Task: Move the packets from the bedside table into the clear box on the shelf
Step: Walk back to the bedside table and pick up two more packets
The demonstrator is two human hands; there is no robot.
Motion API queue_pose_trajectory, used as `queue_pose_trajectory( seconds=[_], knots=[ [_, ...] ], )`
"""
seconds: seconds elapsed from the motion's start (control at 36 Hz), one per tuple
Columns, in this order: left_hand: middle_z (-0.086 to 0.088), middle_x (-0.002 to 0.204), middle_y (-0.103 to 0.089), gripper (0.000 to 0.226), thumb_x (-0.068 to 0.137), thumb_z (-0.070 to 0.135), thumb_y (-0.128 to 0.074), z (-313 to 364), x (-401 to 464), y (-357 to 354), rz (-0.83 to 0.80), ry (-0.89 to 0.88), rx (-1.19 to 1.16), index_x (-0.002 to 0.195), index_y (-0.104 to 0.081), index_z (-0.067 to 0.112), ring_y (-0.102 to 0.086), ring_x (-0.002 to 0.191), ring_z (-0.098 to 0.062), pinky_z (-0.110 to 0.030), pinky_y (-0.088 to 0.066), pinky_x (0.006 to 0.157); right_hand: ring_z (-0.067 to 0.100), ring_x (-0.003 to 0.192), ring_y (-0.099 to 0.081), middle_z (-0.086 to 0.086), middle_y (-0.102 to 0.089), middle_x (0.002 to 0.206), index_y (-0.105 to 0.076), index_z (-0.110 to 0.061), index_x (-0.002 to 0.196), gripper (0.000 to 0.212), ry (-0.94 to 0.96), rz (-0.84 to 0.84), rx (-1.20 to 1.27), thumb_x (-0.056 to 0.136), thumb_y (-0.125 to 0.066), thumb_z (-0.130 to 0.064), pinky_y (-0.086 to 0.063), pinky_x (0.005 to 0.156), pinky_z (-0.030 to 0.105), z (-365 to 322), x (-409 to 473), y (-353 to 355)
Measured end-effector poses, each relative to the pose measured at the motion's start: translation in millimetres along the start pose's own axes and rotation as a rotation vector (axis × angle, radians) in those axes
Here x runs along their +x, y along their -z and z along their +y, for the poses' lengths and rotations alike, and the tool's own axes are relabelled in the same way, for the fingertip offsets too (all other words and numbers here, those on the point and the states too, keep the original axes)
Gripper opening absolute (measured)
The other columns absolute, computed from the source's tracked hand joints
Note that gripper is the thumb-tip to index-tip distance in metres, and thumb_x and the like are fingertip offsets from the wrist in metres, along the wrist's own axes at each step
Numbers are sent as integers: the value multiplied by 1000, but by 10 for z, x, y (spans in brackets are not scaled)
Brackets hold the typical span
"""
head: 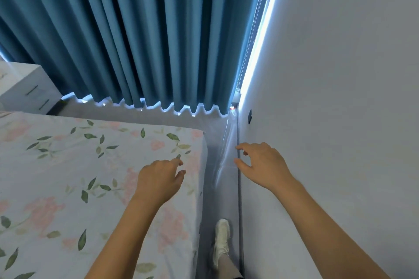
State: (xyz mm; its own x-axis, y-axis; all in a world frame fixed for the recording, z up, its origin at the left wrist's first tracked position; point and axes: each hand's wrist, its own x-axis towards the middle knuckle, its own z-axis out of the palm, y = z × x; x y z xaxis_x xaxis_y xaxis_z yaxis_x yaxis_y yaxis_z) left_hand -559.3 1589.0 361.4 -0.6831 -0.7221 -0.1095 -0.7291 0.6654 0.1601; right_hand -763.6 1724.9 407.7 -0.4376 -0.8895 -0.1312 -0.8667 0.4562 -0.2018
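Observation:
A white bedside table (27, 88) with two dark drawer handles stands at the far left, beyond the bed. No packets, clear box or shelf show in this view. My left hand (158, 179) hovers over the corner of the bed with loosely curled fingers and holds nothing. My right hand (263, 165) hangs above the narrow floor strip beside the wall, fingers relaxed and empty.
A bed with a floral sheet (79, 176) fills the lower left. Blue curtains (136, 29) hang across the far side. A white wall (340, 97) bounds the right. A narrow grey floor aisle (220, 149) runs between bed and wall, with my white shoe (222, 240) on it.

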Motion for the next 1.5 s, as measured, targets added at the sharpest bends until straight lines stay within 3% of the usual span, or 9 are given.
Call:
queue_pose_trajectory(
  seconds=[0.36, 0.5, 0.83, 0.94, 1.17, 1.33, 1.5],
  knots=[
    [4, 118, -64, 35, 97, 41, -39, 168, 3366, 414, -61, 175, -24, 127, -53, 29, -58, 112, -21, -31, -44, 85, 22, 113, -52, -3, -63, 119, -47, -31, 135, 42, 117, -6, -82, 95, -46, -41, -44, 91, 34, 800, 3555, 759],
    [1, 115, -65, 32, 98, 40, -37, 98, 4262, 610, -60, 208, 20, 116, -58, 25, -59, 104, -24, -29, -39, 75, 21, 109, -55, -1, -64, 117, -51, -27, 131, 40, 147, 13, -71, 95, -45, -42, -44, 93, 35, 889, 4448, 981],
    [1, 112, -63, 31, 98, 39, -39, -64, 6211, 864, -149, 172, 1, 118, -58, 24, -57, 107, -22, -30, -40, 79, 21, 118, -47, -4, -61, 120, -46, -30, 134, 44, 111, -25, -104, 93, -46, -46, -38, 96, 32, 1368, 6115, 1113],
    [4, 108, -64, 29, 96, 41, -41, -305, 6974, 869, -96, 192, -55, 115, -55, 25, -56, 107, -20, -31, -39, 77, 22, 116, -46, -5, -62, 113, -40, -31, 138, 48, 142, -33, -170, 93, -45, -47, -39, 95, 33, 1440, 6950, 1164],
    [4, 120, -63, 42, 95, 45, -43, -1160, 8189, 1208, -38, 402, -115, 134, -44, 30, -53, 116, -22, -33, -41, 93, 22, 112, -48, -5, -62, 104, -36, -33, 141, 52, 331, -56, -190, 92, -46, -49, -39, 92, 34, 897, 8820, 1379],
    [2, 122, -61, 45, 95, 45, -42, -1942, 8430, 1468, -47, 601, -115, 137, -42, 31, -53, 118, -24, -35, -42, 93, 23, 119, -45, -5, -60, 121, -36, -33, 141, 52, 525, -126, -167, 92, -47, -48, -39, 98, 36, 130, 9782, 1346],
    [3, 118, -63, 44, 97, 46, -35, -2568, 8275, 1526, -16, 800, -109, 138, -37, 30, -53, 116, -24, -33, -41, 82, 24, 116, -46, -4, -59, 118, -37, -32, 139, 51, 764, -185, -202, 92, -47, -48, -37, 95, 36, -845, 10349, 1147]
  ],
)
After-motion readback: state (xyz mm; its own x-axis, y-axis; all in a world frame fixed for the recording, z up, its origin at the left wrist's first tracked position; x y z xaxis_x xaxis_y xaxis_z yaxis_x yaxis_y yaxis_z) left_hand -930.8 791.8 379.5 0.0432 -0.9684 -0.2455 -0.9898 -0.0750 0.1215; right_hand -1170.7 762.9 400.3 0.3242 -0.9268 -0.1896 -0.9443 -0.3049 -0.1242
